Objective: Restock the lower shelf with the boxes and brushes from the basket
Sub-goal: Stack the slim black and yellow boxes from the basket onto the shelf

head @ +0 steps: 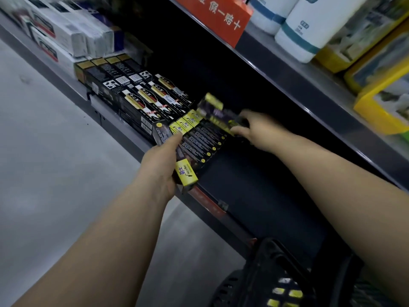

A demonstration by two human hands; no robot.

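- Grip, right hand [250, 129]: fingers curled round one end of a purple-and-yellow box [215, 110], blurred, raised just above the far side of the shelved row [199, 141].
- Long axis of that box roughly parallel to the row's boxes and to the front edge of the lower shelf [254, 185]; likely only a short drop into the next slot.
- Left hand [160, 167]: closed round a second black-and-yellow box [185, 176], held at the row's front.
- Basket [261, 258] below, beside the right forearm, yellow packs inside.

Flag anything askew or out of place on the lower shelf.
One black-and-yellow box, gripped by the right hand, is tilted over the flat row of matching boxes, its yellow end raised. Nothing else looks odd.
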